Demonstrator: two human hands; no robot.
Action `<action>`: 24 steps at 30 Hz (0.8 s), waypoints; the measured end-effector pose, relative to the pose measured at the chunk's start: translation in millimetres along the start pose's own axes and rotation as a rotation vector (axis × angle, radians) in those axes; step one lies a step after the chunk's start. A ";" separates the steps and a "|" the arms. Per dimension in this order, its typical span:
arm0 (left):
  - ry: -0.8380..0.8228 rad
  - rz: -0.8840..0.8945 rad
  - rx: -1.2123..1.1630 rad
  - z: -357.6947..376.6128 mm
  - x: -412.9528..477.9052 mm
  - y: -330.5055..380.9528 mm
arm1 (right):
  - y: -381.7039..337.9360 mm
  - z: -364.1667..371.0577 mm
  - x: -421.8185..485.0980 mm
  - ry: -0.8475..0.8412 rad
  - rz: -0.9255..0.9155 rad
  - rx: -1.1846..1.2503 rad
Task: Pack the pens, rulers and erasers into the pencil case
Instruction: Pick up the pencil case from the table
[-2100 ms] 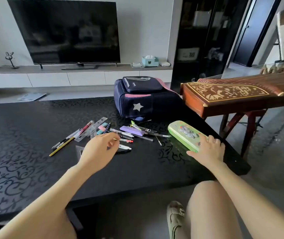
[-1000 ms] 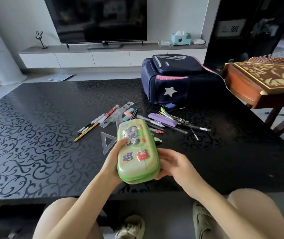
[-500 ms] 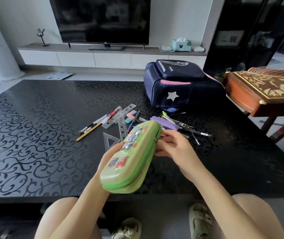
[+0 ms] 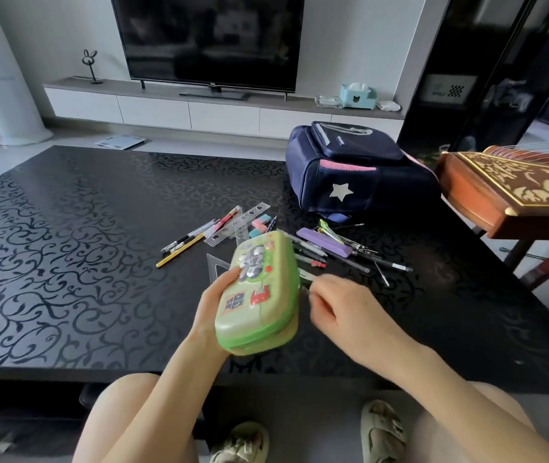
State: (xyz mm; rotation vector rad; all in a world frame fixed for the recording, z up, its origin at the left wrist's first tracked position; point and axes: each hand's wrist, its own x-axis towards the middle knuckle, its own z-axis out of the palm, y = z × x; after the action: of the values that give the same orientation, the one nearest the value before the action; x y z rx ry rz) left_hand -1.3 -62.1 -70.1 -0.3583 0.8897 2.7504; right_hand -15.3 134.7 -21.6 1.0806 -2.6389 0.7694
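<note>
None of the pens (image 4: 333, 255), rulers (image 4: 233, 225) or erasers (image 4: 259, 225) look packed; they lie scattered on the counter (image 4: 66, 245), above centre frame. The left grip (image 4: 214, 305) curls round the green pencil case (image 4: 259, 292) at centre, apparently unopened. The right grip (image 4: 343, 309) is blurred beside it, so I cannot tell its hold.

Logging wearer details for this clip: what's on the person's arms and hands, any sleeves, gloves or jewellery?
Both forearms are bare, no sleeves in view. The left grip and right grip show no glove, ring, watch or wristband, though the right is motion-blurred.
</note>
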 end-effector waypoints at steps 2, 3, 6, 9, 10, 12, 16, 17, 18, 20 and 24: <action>0.106 0.072 -0.037 2.2 2.3 1.9 | -16.7 2.5 -13.0 0.023 -0.084 -0.055; 0.148 0.116 -0.038 3.7 2.4 1.0 | -22.7 5.4 -18.6 0.037 -0.109 -0.079; 0.216 0.248 0.011 12.8 1.1 -5.5 | -30.7 19.4 -28.9 0.104 -0.097 -0.124; 0.360 0.465 0.077 26.1 2.8 -18.5 | -36.6 39.9 -27.7 0.170 -0.065 -0.163; 0.383 0.501 0.112 30.7 2.6 -24.6 | -38.7 48.5 -26.9 0.176 -0.053 -0.178; 0.387 0.487 0.193 37.7 0.6 -33.9 | -39.7 63.4 -28.9 0.168 -0.036 -0.195; 0.280 0.400 0.329 35.4 -4.7 -25.1 | -26.8 58.8 -43.7 0.142 -0.015 -0.064; 0.245 0.359 0.382 33.3 -5.8 -18.5 | -21.1 51.1 -47.3 0.160 0.001 -0.039; 0.213 0.300 0.452 30.6 -7.3 -10.7 | -14.8 42.0 -50.2 0.201 0.019 -0.039; 0.142 0.122 0.626 27.4 -9.5 6.0 | 1.8 22.6 -53.0 0.321 0.061 -0.112; -0.185 -0.342 1.126 30.6 -3.1 24.4 | 32.3 -2.3 -52.4 0.176 0.109 -0.372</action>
State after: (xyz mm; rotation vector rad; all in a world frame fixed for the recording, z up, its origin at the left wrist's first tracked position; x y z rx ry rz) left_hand -10.3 -63.5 -31.9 -0.0202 1.8745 1.5846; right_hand -0.2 186.8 -51.0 0.7402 -2.5648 0.3480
